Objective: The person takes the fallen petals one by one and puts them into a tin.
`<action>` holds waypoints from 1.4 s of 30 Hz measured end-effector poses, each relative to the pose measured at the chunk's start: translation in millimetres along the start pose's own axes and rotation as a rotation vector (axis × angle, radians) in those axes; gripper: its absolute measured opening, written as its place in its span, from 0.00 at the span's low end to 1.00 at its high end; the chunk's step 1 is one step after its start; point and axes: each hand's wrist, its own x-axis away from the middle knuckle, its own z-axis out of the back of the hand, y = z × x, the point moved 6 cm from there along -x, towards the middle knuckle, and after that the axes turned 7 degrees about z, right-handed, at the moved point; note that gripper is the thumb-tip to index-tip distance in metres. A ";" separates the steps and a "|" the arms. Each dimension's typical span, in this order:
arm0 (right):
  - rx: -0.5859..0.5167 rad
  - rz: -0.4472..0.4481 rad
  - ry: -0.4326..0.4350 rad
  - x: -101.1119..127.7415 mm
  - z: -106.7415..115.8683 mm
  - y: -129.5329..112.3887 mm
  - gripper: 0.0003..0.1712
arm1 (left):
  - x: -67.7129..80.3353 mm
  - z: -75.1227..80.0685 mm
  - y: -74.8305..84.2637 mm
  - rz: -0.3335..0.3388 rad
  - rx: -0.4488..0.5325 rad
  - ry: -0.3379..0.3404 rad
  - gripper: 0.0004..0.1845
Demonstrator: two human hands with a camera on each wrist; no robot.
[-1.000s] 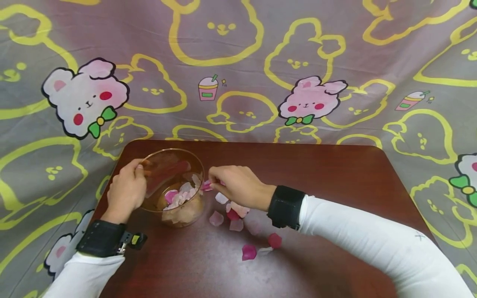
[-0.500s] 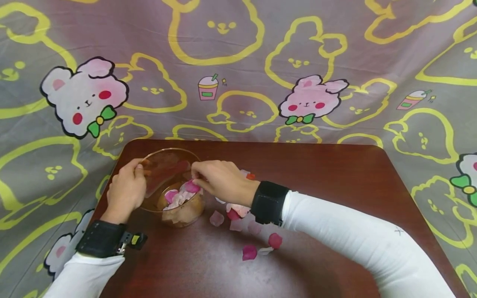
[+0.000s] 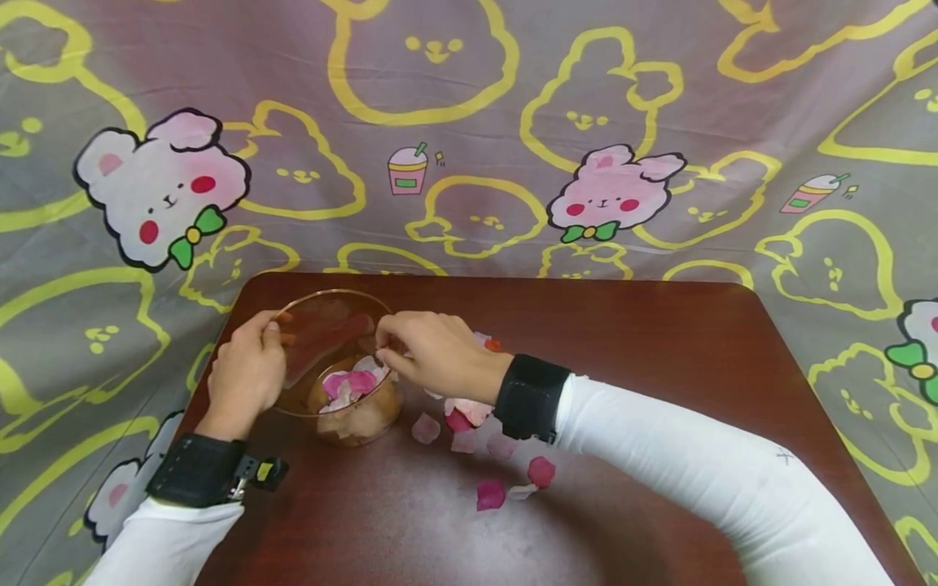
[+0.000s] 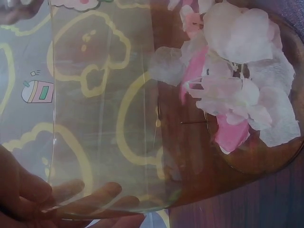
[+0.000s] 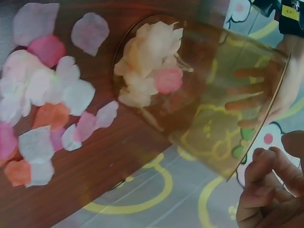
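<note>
A see-through amber glass vase (image 3: 364, 421) stands at the table's left with pale and pink flower petals (image 3: 362, 382) in its bottom. My left hand (image 3: 245, 370) grips its rim at the left; in the left wrist view its fingers (image 4: 90, 199) show along the wall. Over the vase's right rim is my right hand (image 3: 440, 354). Its bent fingers (image 5: 261, 178) and thumb stand apart in the right wrist view, with nothing seen between them. To the right of the vase lie loose petals (image 5: 35, 83) in white, pink, red and orange, partly hidden by my right hand in the head view.
The dark red-brown table (image 3: 623, 342) has rounded far corners. A grey-pink cloth (image 3: 469, 146) printed with yellow outlines and rabbit faces hangs behind it. Single petals (image 3: 491, 494) lie nearer the table's front. Both wrists wear black bands (image 3: 532, 399).
My right hand has come left from the loose petals to the vase's rim with a magenta petal and let it go; the petal now lies inside. My left hand has stayed at the rim.
</note>
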 end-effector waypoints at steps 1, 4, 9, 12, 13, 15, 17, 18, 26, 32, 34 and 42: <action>-0.011 -0.006 0.012 2.8 1.9 3.5 0.08 | 0.0 0.1 0.2 -0.003 0.001 0.002 0.25; -0.044 -0.036 0.044 13.4 6.3 17.6 0.07 | -0.2 0.4 0.2 -0.006 -0.001 0.002 0.25; -0.085 -0.101 0.022 36.4 2.4 46.3 0.07 | -0.4 1.2 -0.7 -0.004 -0.008 0.003 0.25; -0.074 -0.131 -0.044 53.6 -7.7 60.9 0.07 | -0.1 2.1 -1.2 -0.006 -0.011 0.010 0.25; -0.064 -0.141 -0.067 59.8 -11.5 65.2 0.07 | -0.1 2.4 -1.2 -0.008 -0.011 0.011 0.25; -0.053 -0.161 -0.112 72.0 -19.3 73.5 0.08 | -0.2 2.9 -1.0 -0.015 -0.010 0.013 0.25; -0.046 -0.186 -0.153 83.7 -25.9 80.7 0.08 | -0.2 3.3 -0.9 -0.018 -0.009 0.013 0.25; -0.048 -0.203 -0.177 89.2 -29.1 84.2 0.09 | -0.4 3.6 -1.0 -0.018 -0.008 0.014 0.25; -0.071 -0.297 -0.364 129.9 -58.8 105.0 0.12 | -1.0 2.9 -2.4 -0.020 -0.005 0.014 0.26; -0.086 -0.296 -0.495 155.7 -77.2 104.7 0.15 | -1.0 1.6 -1.5 -0.021 -0.004 0.009 0.26; -0.076 -0.301 -0.519 162.4 -81.0 104.0 0.16 | -1.3 1.6 -1.7 -0.020 -0.006 0.009 0.26; -0.015 -0.232 -0.487 175.5 -87.8 104.6 0.16 | -1.4 -1.2 0.2 -0.022 -0.005 0.007 0.26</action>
